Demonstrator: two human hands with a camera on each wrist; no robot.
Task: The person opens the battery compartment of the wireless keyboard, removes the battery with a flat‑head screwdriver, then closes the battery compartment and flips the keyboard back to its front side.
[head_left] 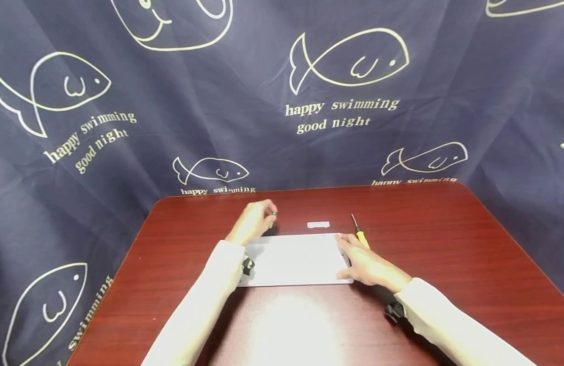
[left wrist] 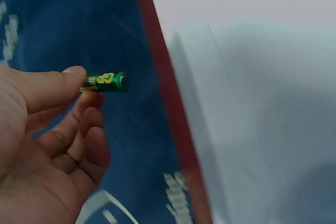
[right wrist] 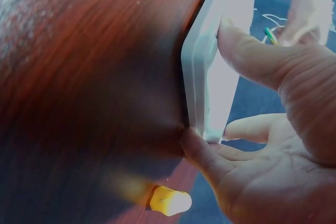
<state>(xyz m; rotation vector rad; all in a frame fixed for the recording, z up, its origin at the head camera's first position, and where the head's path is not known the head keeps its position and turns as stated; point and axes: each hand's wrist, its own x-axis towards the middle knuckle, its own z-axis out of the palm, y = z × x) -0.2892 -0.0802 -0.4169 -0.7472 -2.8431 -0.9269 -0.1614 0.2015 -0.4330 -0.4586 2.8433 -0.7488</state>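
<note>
Over on the left, the person's left hand [head_left: 254, 218] is pinching a green battery [left wrist: 107, 81] between thumb and fingertips, just past the far left corner of a white panel [head_left: 295, 262]. That panel is lying flat on the red-brown table [head_left: 172, 279]. Behind it, a small white cover [head_left: 318, 224] is resting near its far edge. The right hand [head_left: 362, 259] is gripping the panel's right end, thumb and fingers spreading across it. A yellow-handled screwdriver [head_left: 362, 239] is lying just beside that hand, its shaft pointing away toward the curtain [head_left: 263, 127].
</note>
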